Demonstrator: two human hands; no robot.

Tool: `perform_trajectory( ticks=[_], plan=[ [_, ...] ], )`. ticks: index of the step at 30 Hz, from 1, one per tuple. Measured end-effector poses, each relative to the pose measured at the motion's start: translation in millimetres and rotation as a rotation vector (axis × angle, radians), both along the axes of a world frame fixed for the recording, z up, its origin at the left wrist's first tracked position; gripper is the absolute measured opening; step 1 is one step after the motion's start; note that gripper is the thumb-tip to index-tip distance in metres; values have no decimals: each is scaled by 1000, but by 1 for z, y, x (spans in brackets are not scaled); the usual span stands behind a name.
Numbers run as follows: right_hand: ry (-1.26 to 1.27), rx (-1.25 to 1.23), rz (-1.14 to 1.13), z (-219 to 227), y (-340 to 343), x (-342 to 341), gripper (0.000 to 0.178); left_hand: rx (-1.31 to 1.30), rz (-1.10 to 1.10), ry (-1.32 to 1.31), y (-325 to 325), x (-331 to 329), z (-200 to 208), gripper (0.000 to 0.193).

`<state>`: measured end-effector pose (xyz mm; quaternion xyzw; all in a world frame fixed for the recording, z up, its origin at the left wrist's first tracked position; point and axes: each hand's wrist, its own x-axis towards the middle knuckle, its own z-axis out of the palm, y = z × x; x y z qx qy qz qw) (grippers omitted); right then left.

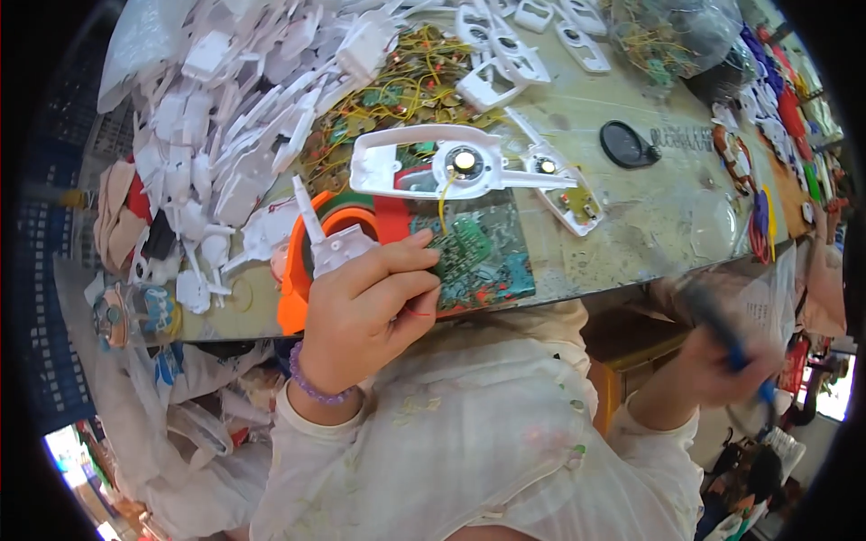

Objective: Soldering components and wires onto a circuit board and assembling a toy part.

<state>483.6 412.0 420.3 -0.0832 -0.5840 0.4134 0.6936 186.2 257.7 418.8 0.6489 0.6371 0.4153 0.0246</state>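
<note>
At the table's front edge, my left hand (365, 302) pinches a small green circuit board (465, 248) between thumb and fingers. A yellow wire (443, 206) runs from the board up to a white plastic shell (383, 171), which has a round speaker-like disc (464, 162) set in it. Behind my left hand, a white plastic part (341, 247) with a long prong is partly hidden by the fingers. Off to the right, beyond the table edge, my right hand (735, 365) is closed round a dark, stick-shaped tool (713, 320) with blue parts, smeared by motion.
White plastic shells (194, 126) heap at the back left, beside a pile of wired boards (406, 86). An orange ring-shaped object (293, 279) stands by my left hand. A second white shell (573, 203), a black round lid (625, 144) and a coiled spring (681, 138) lie rightward.
</note>
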Motion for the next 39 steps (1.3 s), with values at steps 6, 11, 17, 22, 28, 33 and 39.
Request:
perform_trajectory(
  ticks=[6,11,17,22,28,33,39],
  plan=[
    [-187,441,166,-20,-42,-70,27,22,-3,26,-3,-2,-5,15],
    [-245,507,218,-25,-48,-80,27,26,1,16,-4,-2,-4,15],
    [-224,516,179,-29,-52,-81,28,36,-6,40,-3,-2,-6,17],
    [-265,535,190,-27,-52,-81,28,31,-8,47,-4,-2,-5,17],
    [-263,582,168,-27,-51,-83,29,13,-6,63,-3,-1,-3,16],
    [-337,623,240,-24,-47,-75,29,13,-1,57,-3,-1,-2,15],
    [-370,774,285,-21,-40,-75,23,10,11,60,-3,0,-2,15]
  ],
)
